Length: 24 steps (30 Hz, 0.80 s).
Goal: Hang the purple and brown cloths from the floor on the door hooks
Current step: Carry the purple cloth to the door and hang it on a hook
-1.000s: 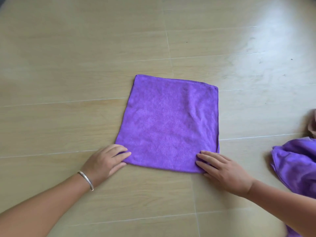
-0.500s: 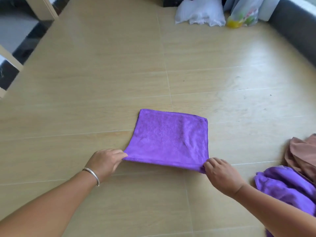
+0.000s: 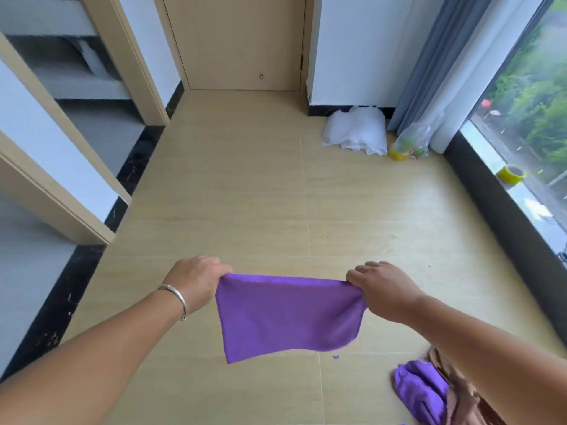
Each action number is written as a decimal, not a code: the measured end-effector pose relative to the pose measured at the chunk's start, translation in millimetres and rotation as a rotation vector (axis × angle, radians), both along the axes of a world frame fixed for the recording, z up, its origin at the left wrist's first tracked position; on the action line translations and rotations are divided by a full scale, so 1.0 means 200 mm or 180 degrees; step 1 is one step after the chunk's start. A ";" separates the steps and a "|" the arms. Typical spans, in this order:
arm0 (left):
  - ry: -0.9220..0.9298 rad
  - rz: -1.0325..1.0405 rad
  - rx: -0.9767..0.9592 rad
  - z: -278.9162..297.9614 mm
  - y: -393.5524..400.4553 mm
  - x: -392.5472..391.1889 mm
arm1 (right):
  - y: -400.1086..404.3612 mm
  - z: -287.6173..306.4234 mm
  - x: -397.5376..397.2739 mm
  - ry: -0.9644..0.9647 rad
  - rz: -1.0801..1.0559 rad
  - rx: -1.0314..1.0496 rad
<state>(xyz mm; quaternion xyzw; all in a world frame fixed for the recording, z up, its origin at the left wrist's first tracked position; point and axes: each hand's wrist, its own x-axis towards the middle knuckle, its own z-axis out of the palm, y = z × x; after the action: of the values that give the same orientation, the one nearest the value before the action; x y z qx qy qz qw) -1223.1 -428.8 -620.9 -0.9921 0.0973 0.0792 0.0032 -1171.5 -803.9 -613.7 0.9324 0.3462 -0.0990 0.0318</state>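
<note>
Item: purple cloth (image 3: 288,314), folded, held off the floor in the lower centre of the frame, top edge stretched level, lower edge hanging free with its right corner curling. Left hand (image 3: 196,279), lower centre-left: fingers curled round the cloth's upper left corner, a silver bangle (image 3: 175,297) at the wrist. Right hand (image 3: 380,288), lower centre-right: fingers bunched over the upper right corner, gripping it; the thumb is hidden. Remaining stock, lower right corner of the frame: a second purple cloth (image 3: 418,391), crumpled on the floor, touching a brown cloth (image 3: 460,391) heaped just beside it, partly behind the right forearm. Floor (image 3: 245,194): pale wood-look boards, running up the frame to a closed beige door (image 3: 236,41) at upper centre; no hooks can be made out on it, and its upper part is out of frame. Upper right: white bundle (image 3: 356,130) against the wall, clear plastic bag (image 3: 411,142) at the foot of a grey curtain (image 3: 445,62), roll of yellow tape (image 3: 512,173) on the window sill. Step in hand, as judged: first cloth lifted and spread, ready to carry. Next move calls for finding the hooks, walking the cloth to them, and draping or catching the top edge over one; two cloths are yet to be collected.
</note>
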 end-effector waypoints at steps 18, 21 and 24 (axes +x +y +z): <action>-0.1829 0.0517 -0.0779 2.68 0.62 0.14 | 0.78 2.76 0.21 -0.1111 -0.0312 0.1428; -0.2051 0.0523 -0.0426 2.85 0.73 0.25 | 0.89 2.89 0.35 -0.1218 -0.0255 0.1251; -0.2238 0.0594 -0.0143 2.99 0.81 0.40 | 0.99 2.98 0.53 -0.1382 -0.0214 0.1245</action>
<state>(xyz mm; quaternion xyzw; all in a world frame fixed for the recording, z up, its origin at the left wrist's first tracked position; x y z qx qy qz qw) -1144.1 -266.0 -23.2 -0.9631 0.0011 -0.2690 0.0075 -1065.0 -605.6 -17.9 0.9312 0.3126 0.1704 -0.0785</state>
